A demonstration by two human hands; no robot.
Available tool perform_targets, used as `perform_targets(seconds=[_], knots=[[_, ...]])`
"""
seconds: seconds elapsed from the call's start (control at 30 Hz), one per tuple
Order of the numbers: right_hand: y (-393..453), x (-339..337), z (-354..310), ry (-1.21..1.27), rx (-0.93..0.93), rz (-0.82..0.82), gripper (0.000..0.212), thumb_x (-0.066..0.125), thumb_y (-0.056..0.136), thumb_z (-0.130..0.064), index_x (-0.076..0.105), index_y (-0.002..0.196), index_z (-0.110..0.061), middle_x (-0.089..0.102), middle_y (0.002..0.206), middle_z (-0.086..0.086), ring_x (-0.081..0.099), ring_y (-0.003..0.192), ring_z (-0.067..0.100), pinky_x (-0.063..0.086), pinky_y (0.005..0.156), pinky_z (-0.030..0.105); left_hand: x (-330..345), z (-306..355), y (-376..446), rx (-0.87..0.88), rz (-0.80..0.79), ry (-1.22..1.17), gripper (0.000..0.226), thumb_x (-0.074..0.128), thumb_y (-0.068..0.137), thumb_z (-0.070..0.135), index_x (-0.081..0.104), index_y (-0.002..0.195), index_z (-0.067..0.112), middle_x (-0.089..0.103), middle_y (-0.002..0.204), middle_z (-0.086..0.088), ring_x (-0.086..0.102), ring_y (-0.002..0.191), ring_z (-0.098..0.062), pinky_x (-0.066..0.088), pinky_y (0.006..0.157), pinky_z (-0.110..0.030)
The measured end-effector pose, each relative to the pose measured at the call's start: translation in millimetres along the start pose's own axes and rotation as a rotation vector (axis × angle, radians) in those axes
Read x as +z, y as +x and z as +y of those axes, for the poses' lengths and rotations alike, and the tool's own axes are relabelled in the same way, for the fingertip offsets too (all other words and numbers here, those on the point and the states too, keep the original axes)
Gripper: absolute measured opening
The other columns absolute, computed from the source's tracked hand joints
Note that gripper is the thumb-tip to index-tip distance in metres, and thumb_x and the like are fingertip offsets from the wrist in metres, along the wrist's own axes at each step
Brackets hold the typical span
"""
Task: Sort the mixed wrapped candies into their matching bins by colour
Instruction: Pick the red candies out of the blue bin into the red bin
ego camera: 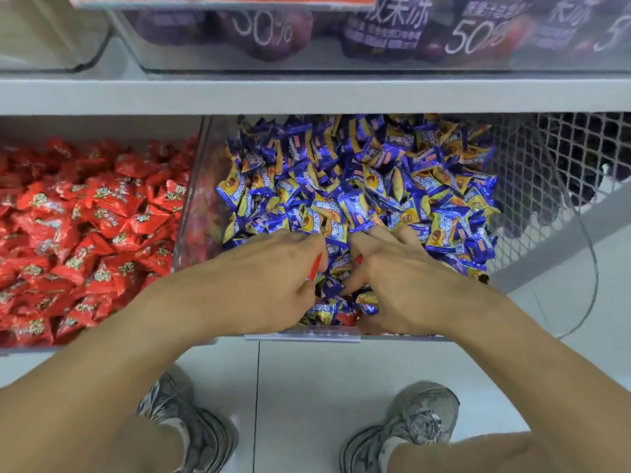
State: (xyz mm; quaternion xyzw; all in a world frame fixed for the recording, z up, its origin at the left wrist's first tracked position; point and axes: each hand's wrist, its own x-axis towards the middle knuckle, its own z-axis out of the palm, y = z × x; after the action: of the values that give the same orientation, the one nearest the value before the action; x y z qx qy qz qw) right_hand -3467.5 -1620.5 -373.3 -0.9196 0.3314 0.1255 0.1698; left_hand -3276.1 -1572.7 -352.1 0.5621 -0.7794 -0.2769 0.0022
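Observation:
Two clear bins sit side by side on a low shelf. The left bin (pixel 102 346) is full of red wrapped candies (pixel 85 216). The right bin (pixel 191 213) holds a heap of blue-and-yellow wrapped candies (pixel 358 179). Both my hands are down in the front of the right bin. My left hand (pixel 269 278) has its fingers curled round a red candy (pixel 314 267), whose edge sticks out by the fingers. My right hand (pixel 403 285) digs into the blue pile with fingers bent; a bit of red (pixel 358 258) shows at its fingertips. Another red candy (pixel 346 317) lies near the front wall.
An upper shelf (pixel 307 93) overhangs the bins, carrying clear boxes of purple packs (pixel 382 29). A white wire mesh basket (pixel 553 186) stands to the right of the blue bin. My two grey sneakers (pixel 420 425) stand on the pale tiled floor below.

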Motion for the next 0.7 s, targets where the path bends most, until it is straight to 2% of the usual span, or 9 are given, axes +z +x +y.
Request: perform_targets(seconds=[0.1, 0.17, 0.3, 0.4, 0.47, 0.53, 0.6, 0.67, 0.7], knots=[[-1, -1, -1, -0.002, 0.026, -0.032, 0.041, 0.076, 0.074, -0.054, 0.071, 0.11, -0.036, 0.035, 0.104, -0.008, 0.027, 0.105, 0.013, 0.027, 0.095, 0.038, 3, 0, 0, 0.012, 0.037, -0.018, 0.013, 0.05, 0.093, 0.025, 0.047, 0.105, 0.03, 0.043, 0.067, 0.01, 0.045, 0.084, -0.008, 0.04, 0.076, -0.029], [-1, 1, 2, -0.02, 0.008, -0.016, 0.032, 0.077, 0.073, -0.052, 0.074, 0.098, -0.032, 0.035, 0.1, -0.009, 0.032, 0.106, 0.014, 0.027, 0.094, 0.037, 3, 2, 1, 0.007, 0.073, -0.051, 0.011, 0.052, 0.093, 0.029, 0.047, 0.102, 0.033, 0.047, 0.069, 0.009, 0.046, 0.079, -0.004, 0.038, 0.065, -0.022], [-7, 0, 18, 0.116, -0.055, -0.03, 0.022, 0.071, 0.08, -0.055, 0.071, 0.088, -0.034, 0.04, 0.098, -0.01, 0.033, 0.103, 0.008, 0.023, 0.088, 0.032, 2, 11, 2, 0.043, 0.18, -0.099, 0.007, 0.058, 0.09, 0.034, 0.053, 0.092, 0.03, 0.052, 0.066, 0.01, 0.047, 0.08, 0.006, 0.038, 0.064, -0.016], [-18, -6, 29, 0.418, -0.028, 0.059, 0.022, 0.067, 0.085, -0.054, 0.068, 0.086, -0.032, 0.044, 0.096, -0.012, 0.043, 0.099, 0.003, 0.035, 0.09, 0.027, 3, 15, 6, 0.061, 0.258, -0.112, 0.02, 0.057, 0.088, 0.043, 0.05, 0.078, 0.026, 0.051, 0.062, 0.009, 0.048, 0.07, -0.002, 0.035, 0.059, -0.02], [-25, -8, 31, 0.471, 0.016, 0.171, 0.02, 0.072, 0.084, -0.046, 0.066, 0.085, -0.027, 0.045, 0.094, -0.012, 0.049, 0.092, 0.003, 0.041, 0.08, 0.02, 5, 16, 12, 0.09, 0.289, -0.074, 0.037, 0.045, 0.093, 0.051, 0.047, 0.072, 0.021, 0.048, 0.064, 0.007, 0.046, 0.066, -0.01, 0.032, 0.059, -0.023], [-29, -9, 33, 0.452, 0.05, 0.3, 0.019, 0.077, 0.081, -0.032, 0.06, 0.079, -0.025, 0.048, 0.089, -0.011, 0.052, 0.081, 0.006, 0.04, 0.07, 0.016, 8, 17, 21, 0.133, 0.234, -0.043, 0.042, 0.032, 0.096, 0.05, 0.05, 0.072, 0.019, 0.049, 0.069, 0.007, 0.047, 0.07, -0.012, 0.035, 0.067, -0.03], [-34, -10, 38, 0.434, 0.071, 0.38, 0.021, 0.075, 0.08, -0.017, 0.055, 0.077, -0.025, 0.05, 0.081, -0.012, 0.052, 0.071, 0.007, 0.037, 0.063, 0.015, 12, 21, 30, 0.152, 0.084, -0.067, 0.038, 0.032, 0.1, 0.045, 0.06, 0.084, 0.024, 0.059, 0.079, 0.009, 0.054, 0.08, -0.011, 0.043, 0.078, -0.034], [-38, -12, 44, 0.446, 0.087, 0.402, 0.02, 0.07, 0.084, -0.011, 0.056, 0.083, -0.025, 0.051, 0.075, -0.014, 0.052, 0.069, 0.005, 0.036, 0.061, 0.013, 14, 26, 37, 0.139, -0.059, -0.088, 0.027, 0.042, 0.1, 0.041, 0.066, 0.101, 0.029, 0.066, 0.086, 0.012, 0.058, 0.083, -0.005, 0.048, 0.079, -0.031], [-41, -12, 47, 0.465, 0.098, 0.386, 0.016, 0.066, 0.089, -0.012, 0.056, 0.091, -0.025, 0.053, 0.075, -0.014, 0.053, 0.071, 0.005, 0.037, 0.061, 0.013, 15, 28, 40, 0.145, -0.092, -0.088, 0.021, 0.049, 0.098, 0.04, 0.067, 0.103, 0.031, 0.066, 0.083, 0.015, 0.058, 0.079, -0.001, 0.046, 0.073, -0.023]])
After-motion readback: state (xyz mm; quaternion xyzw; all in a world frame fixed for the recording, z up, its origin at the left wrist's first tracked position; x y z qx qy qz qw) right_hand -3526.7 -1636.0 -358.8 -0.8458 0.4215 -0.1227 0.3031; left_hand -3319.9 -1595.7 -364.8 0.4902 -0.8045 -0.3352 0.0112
